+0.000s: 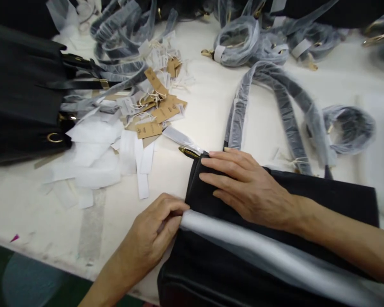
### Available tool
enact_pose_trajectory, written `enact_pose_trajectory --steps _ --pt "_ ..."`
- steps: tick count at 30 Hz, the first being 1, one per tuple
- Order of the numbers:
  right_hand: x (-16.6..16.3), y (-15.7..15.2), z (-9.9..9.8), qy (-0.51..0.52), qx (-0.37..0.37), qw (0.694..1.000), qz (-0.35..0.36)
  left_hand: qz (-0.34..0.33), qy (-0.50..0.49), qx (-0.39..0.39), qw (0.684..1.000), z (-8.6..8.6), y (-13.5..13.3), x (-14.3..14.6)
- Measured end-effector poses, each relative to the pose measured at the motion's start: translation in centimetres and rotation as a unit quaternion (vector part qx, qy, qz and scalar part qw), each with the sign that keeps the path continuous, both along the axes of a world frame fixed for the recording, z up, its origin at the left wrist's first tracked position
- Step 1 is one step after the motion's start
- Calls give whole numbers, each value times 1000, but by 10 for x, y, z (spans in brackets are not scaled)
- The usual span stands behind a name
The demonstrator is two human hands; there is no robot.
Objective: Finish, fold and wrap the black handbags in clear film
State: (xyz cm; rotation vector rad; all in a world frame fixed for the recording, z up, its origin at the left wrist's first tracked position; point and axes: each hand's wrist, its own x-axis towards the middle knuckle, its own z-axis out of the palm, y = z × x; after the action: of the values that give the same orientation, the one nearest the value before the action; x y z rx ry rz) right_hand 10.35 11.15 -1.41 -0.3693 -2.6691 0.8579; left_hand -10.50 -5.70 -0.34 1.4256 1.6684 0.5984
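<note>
A black handbag (326,194) lies on the table, its wrapped handles (291,123) arching away from me. Along its near side runs a roll of translucent white wrapping (243,234). The left end of that wrapping is pinched between the thumb and fingers of my left hand (156,226). My right hand (243,183) rests flat on the black leather near the bag's left end, fingers stretched out. Just beyond those fingertips, a gold zipper end (188,152) sticks out of the bag. The bag's lower right part is cut off by the frame.
Brown and white tags (163,111) lie heaped at the left, beside white paper pieces (96,153). Another black bag (22,98) occupies the far left. Coiled, wrapped straps (237,40) sit along the back, with one coil (350,128) at the right. The table edge (51,260) is lower left.
</note>
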Motion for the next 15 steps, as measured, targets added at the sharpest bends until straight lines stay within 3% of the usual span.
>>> enact_pose_trajectory --steps 4,8,15 --pt "-8 3 -12 -50 50 997 -19 -89 18 -49 995 11 11 1" --pt "-8 3 -12 -78 80 994 -16 -151 37 -92 984 22 6 0" --pt "-9 1 -15 -65 60 996 -11 -103 6 -169 980 25 -11 0"
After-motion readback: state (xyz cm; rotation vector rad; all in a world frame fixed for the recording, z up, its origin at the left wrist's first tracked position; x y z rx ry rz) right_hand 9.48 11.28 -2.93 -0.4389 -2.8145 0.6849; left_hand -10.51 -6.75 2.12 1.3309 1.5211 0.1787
